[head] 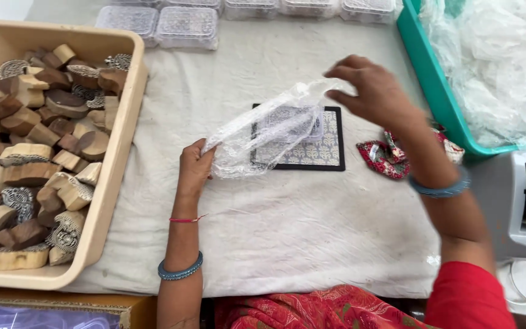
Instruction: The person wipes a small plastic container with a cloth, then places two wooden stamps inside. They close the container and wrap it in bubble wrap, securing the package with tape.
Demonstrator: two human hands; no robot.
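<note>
Holding a clear bag (263, 131) stretched diagonally, left hand (195, 166) pinching its lower end, right hand (372, 91) gripping its upper end, above a printed tile (318, 152).

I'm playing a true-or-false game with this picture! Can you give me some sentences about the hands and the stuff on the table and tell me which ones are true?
1. Both hands hold a clear plastic bag. True: the left hand and the right hand grip its ends.
2. The beige tub holds carved wooden blocks. True.
3. The patterned mat is round. False: it is rectangular with a black border.
4. The teal tray holds wooden blocks. False: it holds crumpled clear plastic.
5. A red patterned cloth piece lies near the right hand's wrist. True.
</note>
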